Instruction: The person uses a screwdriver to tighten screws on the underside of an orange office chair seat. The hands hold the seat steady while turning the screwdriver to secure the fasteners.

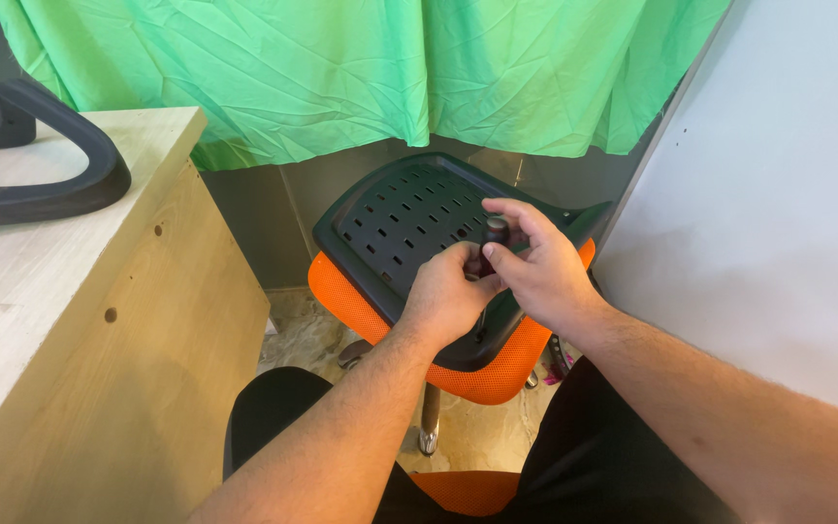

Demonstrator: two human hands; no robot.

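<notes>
An orange chair seat [497,374] lies upside down, tilted, with its black perforated plastic underside [395,218] facing me. My left hand [448,296] and my right hand [535,267] meet over the right part of that underside. Both pinch a small dark cylindrical knob [496,230] that stands up from the plate. The right thumb and fingers wrap its top; the left fingers hold its base, which is hidden.
A pale wooden desk [70,320] stands at the left with a black curved chair armrest [60,184] lying on it. A green cloth [361,68] hangs behind. A white wall [778,213] closes the right side. Chair legs and castors [427,442] show on the floor below.
</notes>
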